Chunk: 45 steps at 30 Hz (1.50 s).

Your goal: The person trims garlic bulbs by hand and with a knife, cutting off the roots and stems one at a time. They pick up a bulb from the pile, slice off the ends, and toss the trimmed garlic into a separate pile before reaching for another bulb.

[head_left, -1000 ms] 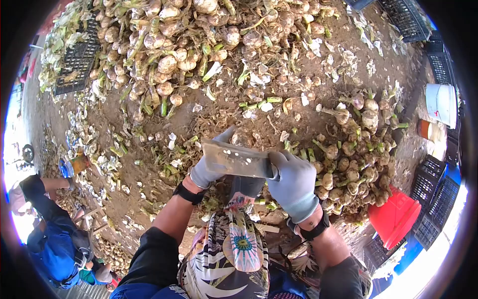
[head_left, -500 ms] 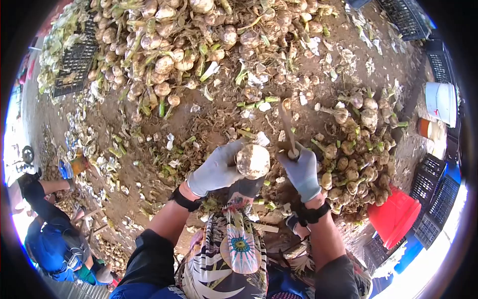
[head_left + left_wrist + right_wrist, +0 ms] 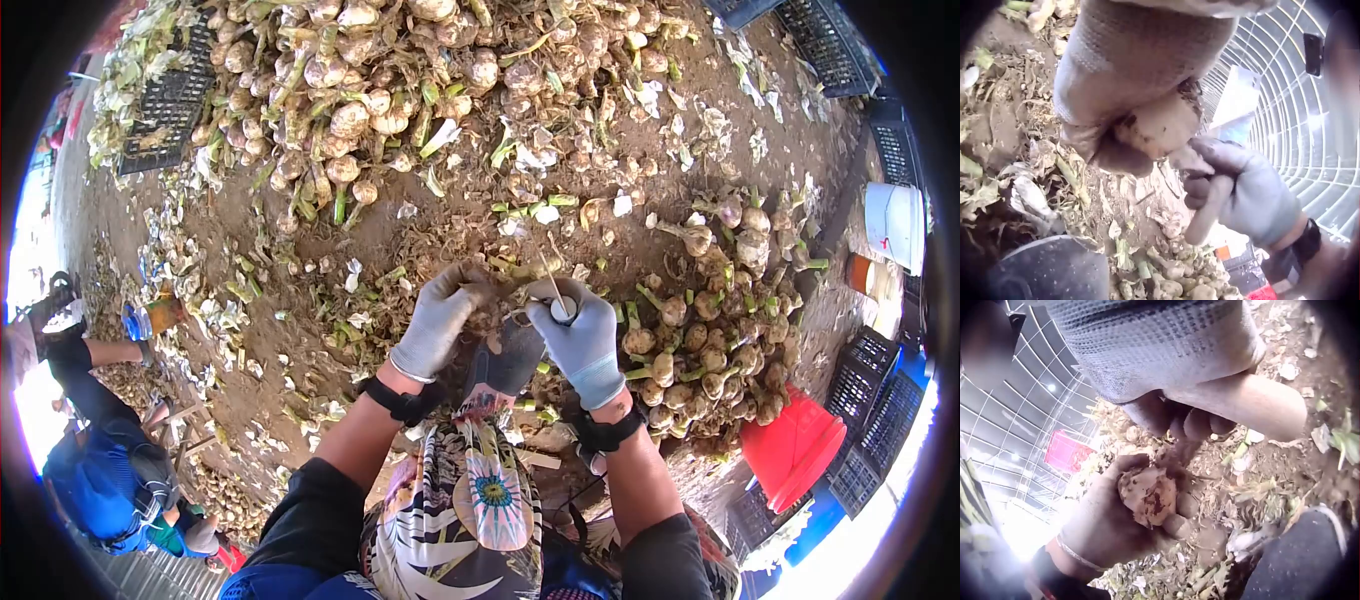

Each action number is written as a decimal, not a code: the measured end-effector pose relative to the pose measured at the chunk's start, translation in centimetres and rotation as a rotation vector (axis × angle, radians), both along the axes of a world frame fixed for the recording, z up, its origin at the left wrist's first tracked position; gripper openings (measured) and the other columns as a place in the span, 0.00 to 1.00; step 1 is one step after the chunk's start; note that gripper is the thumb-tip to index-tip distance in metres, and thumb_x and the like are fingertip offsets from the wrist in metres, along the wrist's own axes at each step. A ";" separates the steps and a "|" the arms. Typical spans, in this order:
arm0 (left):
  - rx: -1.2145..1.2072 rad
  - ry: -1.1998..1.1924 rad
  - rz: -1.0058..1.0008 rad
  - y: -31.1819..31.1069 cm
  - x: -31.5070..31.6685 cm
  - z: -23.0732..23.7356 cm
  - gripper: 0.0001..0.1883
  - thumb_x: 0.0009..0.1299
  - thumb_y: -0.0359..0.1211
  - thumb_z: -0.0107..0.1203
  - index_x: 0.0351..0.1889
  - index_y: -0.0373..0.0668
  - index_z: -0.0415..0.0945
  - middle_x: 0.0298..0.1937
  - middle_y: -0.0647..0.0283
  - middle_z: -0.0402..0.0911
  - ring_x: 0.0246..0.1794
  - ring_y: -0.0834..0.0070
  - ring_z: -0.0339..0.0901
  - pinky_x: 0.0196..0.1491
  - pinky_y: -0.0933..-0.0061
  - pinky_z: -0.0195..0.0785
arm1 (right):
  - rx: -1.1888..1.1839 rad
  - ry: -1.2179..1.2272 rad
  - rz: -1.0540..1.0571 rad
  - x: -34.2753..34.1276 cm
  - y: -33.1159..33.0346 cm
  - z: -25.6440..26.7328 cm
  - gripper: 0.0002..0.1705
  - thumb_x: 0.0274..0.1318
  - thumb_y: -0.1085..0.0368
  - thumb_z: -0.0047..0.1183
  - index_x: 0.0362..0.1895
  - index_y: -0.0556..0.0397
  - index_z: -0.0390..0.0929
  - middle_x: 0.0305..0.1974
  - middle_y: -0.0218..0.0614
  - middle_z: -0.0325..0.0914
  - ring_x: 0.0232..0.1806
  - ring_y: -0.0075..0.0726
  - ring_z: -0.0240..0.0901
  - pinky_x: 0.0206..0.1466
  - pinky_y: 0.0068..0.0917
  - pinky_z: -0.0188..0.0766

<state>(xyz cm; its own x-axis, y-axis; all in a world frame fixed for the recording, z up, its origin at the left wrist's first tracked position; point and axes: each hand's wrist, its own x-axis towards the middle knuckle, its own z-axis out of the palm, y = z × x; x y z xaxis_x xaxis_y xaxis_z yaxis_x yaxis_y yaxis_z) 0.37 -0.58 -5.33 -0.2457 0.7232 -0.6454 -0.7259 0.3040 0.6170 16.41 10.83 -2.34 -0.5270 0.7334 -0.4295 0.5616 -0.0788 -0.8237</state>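
Note:
My gloved left hand (image 3: 440, 320) grips a pale garlic bulb (image 3: 1163, 125), whose outer skin is brown-flecked and torn in the right wrist view. In the head view the hand mostly hides this bulb. My gloved right hand (image 3: 582, 345) is close beside it, fingers curled round the wooden handle (image 3: 1254, 405) of a cleaver. The cleaver's blade (image 3: 553, 262) appears as a thin edge pointing away from me. In the left wrist view, the right fingertips (image 3: 1207, 150) are right at the bulb, by a loose flap of skin. A dark shoe (image 3: 510, 365) is below the hands.
A big heap of untrimmed garlic (image 3: 400, 100) lies ahead, and a smaller pile (image 3: 710, 340) is to the right. Beyond that stand a red bucket (image 3: 792, 445), a white bucket (image 3: 893, 225) and black crates (image 3: 862, 370). Another person (image 3: 105, 480) sits at left. Skins and stem bits litter the ground.
The cleaver blade, broad side up over the left hand at first, has swung edge-on. The left hand lifted the bulb into sight, then turned it, and the right hand has come in beside it.

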 end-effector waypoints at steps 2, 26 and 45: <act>0.121 -0.259 0.131 0.0 -0.7 1.4 0.05 0.69 0.22 0.50 0.40 0.39 0.74 0.24 0.70 0.70 0.18 0.84 0.62 0.22 0.79 0.55 | -0.012 0.005 0.006 1.1 -0.2 -1.1 0.13 0.48 0.61 0.65 0.38 0.53 0.83 0.31 0.45 0.83 0.33 0.47 0.83 0.37 0.34 0.77; 0.410 0.136 -0.106 2.6 -0.8 4.8 0.09 0.64 0.22 0.54 0.43 0.34 0.75 0.33 0.62 0.80 0.24 0.81 0.73 0.24 0.79 0.64 | -0.420 -0.243 0.021 7.8 -7.9 -5.9 0.08 0.51 0.66 0.63 0.30 0.59 0.82 0.23 0.32 0.81 0.27 0.23 0.76 0.32 0.28 0.73; -0.780 1.269 -0.019 0.8 -13.0 -7.5 0.20 0.65 0.40 0.61 0.52 0.43 0.74 0.53 0.47 0.76 0.50 0.47 0.79 0.52 0.54 0.72 | -0.563 -0.038 -0.362 6.0 -3.6 -4.3 0.08 0.57 0.67 0.62 0.37 0.59 0.84 0.21 0.27 0.75 0.17 0.20 0.67 0.20 0.21 0.61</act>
<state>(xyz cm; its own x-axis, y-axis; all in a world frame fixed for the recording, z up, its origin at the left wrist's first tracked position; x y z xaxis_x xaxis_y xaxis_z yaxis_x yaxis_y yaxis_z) -12.66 0.25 -12.84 -0.9210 0.3144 -0.2299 0.1652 0.8499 0.5004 22.37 7.26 -6.63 -0.2665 0.5193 -0.8120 0.4470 -0.6798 -0.5815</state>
